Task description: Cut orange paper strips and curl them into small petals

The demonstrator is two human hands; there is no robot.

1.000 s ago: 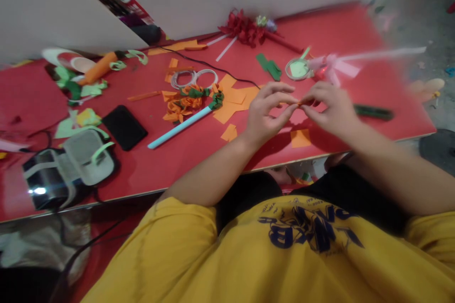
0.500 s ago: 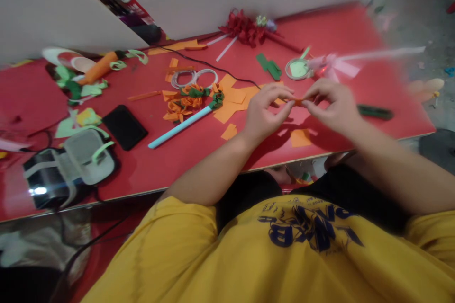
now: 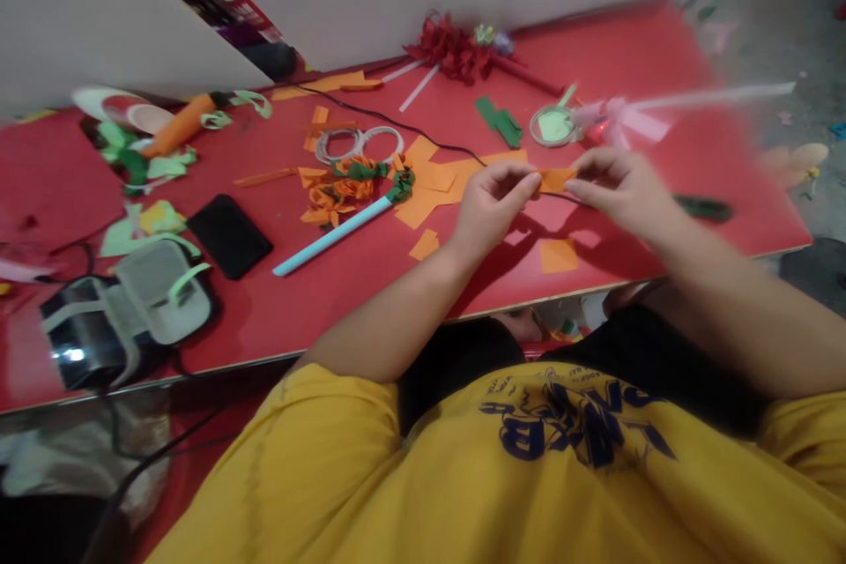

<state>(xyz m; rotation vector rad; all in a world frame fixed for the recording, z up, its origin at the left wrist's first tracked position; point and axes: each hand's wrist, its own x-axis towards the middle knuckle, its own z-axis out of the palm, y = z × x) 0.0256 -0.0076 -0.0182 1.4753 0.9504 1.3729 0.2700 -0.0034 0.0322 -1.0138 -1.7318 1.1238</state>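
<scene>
Between my two hands, a small piece of orange paper is stretched above the table. My left hand pinches its left end with thumb and fingers. The other end sits in the pinch of my right hand. Under my hands lies a square of orange paper, near the table's front edge. Several orange paper pieces are spread just left of my left hand. Beside them rests a light blue stick topped with orange and green paper flowers.
Rolls of pale tape and a black phone-like slab lie on the red table. An opened case is at left. Red paper flowers lie against the wall. A dark green tool is by my right wrist.
The orange paper showed as a narrow folded strip before; now it appears wider and opened out. My hands have drawn slightly farther apart, both still pinching it.
</scene>
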